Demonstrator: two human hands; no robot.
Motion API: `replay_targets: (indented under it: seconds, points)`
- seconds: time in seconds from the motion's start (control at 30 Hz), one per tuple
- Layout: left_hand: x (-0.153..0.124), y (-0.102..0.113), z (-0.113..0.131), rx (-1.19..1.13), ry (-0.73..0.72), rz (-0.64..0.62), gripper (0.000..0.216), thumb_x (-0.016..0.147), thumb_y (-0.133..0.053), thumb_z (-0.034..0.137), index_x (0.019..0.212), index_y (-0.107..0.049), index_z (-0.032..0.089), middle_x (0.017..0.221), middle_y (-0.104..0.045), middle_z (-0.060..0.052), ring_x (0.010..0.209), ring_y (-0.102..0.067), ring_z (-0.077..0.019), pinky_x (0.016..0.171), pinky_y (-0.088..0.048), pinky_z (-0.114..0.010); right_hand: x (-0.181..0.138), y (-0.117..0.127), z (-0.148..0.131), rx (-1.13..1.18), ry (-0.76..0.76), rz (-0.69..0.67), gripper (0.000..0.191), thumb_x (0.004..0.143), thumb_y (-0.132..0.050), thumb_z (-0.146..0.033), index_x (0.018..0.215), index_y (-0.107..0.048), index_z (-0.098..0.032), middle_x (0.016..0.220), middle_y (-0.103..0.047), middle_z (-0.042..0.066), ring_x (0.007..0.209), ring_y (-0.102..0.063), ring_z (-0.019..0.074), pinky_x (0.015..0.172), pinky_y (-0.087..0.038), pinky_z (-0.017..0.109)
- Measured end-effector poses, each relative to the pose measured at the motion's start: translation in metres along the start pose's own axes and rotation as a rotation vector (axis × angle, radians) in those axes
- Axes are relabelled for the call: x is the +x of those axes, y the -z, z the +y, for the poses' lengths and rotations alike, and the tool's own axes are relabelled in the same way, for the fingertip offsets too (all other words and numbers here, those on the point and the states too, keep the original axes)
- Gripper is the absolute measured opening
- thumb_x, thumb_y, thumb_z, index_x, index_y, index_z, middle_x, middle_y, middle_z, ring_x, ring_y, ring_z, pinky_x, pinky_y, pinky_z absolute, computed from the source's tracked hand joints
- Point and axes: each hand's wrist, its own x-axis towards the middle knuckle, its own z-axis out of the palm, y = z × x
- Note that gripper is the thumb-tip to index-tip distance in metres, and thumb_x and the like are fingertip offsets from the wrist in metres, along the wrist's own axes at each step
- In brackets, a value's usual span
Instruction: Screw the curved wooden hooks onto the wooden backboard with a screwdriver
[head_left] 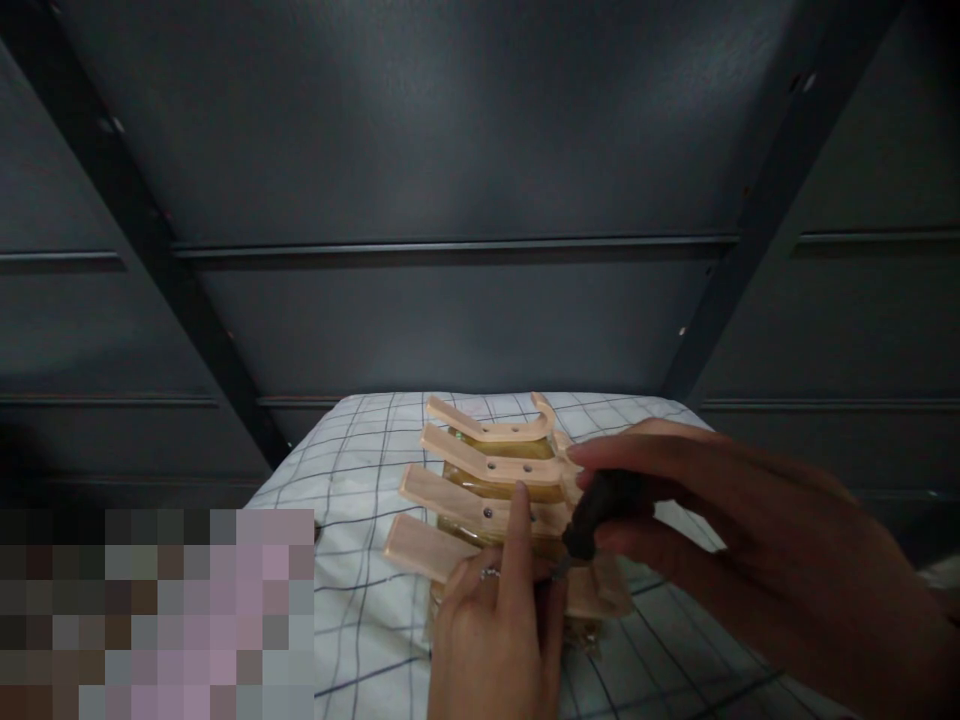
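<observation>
A pale wooden rack with several hooked arms (pixel 480 470) lies on a white cloth with a dark grid pattern (pixel 360 470). My left hand (pixel 495 620) presses on the rack's near part, index finger stretched up over one arm, a ring on one finger. My right hand (pixel 750 540) comes in from the right, fingers closed round a dark-handled screwdriver (pixel 600 510). Its tip points down at the wood next to my left fingers.
Dark grey wall panels with horizontal rails (pixel 450 250) and slanted metal struts (pixel 757 210) fill the background. A blurred patch covers the lower left corner. The checked cloth reaches the lower edge of the view.
</observation>
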Motion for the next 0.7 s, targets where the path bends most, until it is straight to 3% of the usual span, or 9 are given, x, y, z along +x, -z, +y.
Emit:
replay_targets:
  seconds: [0.07,0.13,0.2,0.3,0.47,0.6,0.7]
  points:
    - [0.000,0.000,0.000,0.022,-0.008,0.003,0.071,0.084,-0.050,0.020,0.145,-0.013,0.024,0.085,-0.071,-0.001,0.073,-0.068,-0.0183,0.062,-0.059,-0.033,0.001,-0.002,-0.002,0.019,-0.038,0.030,0.011,0.093,-0.046,-0.034,0.091,-0.054,-0.025,0.072,-0.070,-0.002,0.057,-0.064,0.0081,0.055,-0.054,0.012]
    - [0.001,0.001,0.000,0.028,-0.010,-0.005,0.076,0.084,-0.051,0.020,0.146,-0.007,0.026,0.086,-0.071,0.001,0.073,-0.068,-0.0185,0.063,-0.059,-0.034,0.001,-0.004,-0.003,0.057,-0.054,0.031,0.010,0.091,-0.049,-0.034,0.087,-0.052,-0.025,0.068,-0.066,-0.004,0.052,-0.061,0.0068,0.050,-0.051,0.010]
    - [0.002,0.002,0.000,0.029,-0.004,-0.022,0.079,0.084,-0.051,0.019,0.146,-0.001,0.028,0.087,-0.072,0.002,0.075,-0.068,-0.0181,0.064,-0.060,-0.034,0.000,-0.007,-0.003,0.078,-0.063,0.037,0.007,0.091,-0.049,-0.028,0.096,-0.053,-0.025,0.080,-0.069,-0.003,0.064,-0.064,0.0063,0.060,-0.053,0.009]
    - [0.002,0.002,0.000,0.011,0.000,-0.026,0.078,0.086,-0.050,0.023,0.145,0.001,0.030,0.088,-0.072,0.002,0.076,-0.068,-0.0173,0.064,-0.060,-0.032,-0.003,-0.010,-0.001,0.082,-0.036,0.029,0.020,0.092,-0.047,-0.021,0.110,-0.051,-0.027,0.101,-0.070,-0.002,0.089,-0.066,0.0056,0.083,-0.050,0.010]
    - [0.001,0.001,0.000,-0.014,0.004,-0.012,0.077,0.086,-0.050,0.022,0.145,-0.002,0.029,0.085,-0.072,0.003,0.076,-0.068,-0.0176,0.064,-0.060,-0.034,-0.004,-0.001,0.002,0.043,0.049,-0.021,0.020,0.096,-0.039,-0.027,0.113,-0.050,-0.030,0.105,-0.071,-0.004,0.096,-0.066,0.0040,0.088,-0.047,0.008]
    - [0.002,0.000,-0.001,-0.027,-0.022,-0.006,0.072,0.087,-0.048,0.022,0.145,-0.005,0.026,0.089,-0.072,0.001,0.077,-0.068,-0.0179,0.065,-0.060,-0.034,-0.002,0.007,0.000,0.057,0.035,-0.057,0.012,0.095,-0.041,-0.030,0.102,-0.050,-0.028,0.089,-0.073,-0.003,0.075,-0.070,0.0083,0.066,-0.055,0.011]
    - [0.002,0.002,-0.001,-0.011,-0.034,-0.006,0.070,0.088,-0.045,0.021,0.145,-0.007,0.025,0.089,-0.072,0.001,0.076,-0.068,-0.0182,0.065,-0.060,-0.035,0.000,0.005,-0.002,0.124,-0.043,-0.010,0.006,0.089,-0.053,-0.030,0.092,-0.048,-0.029,0.070,-0.067,-0.007,0.056,-0.065,0.0087,0.049,-0.052,0.012]
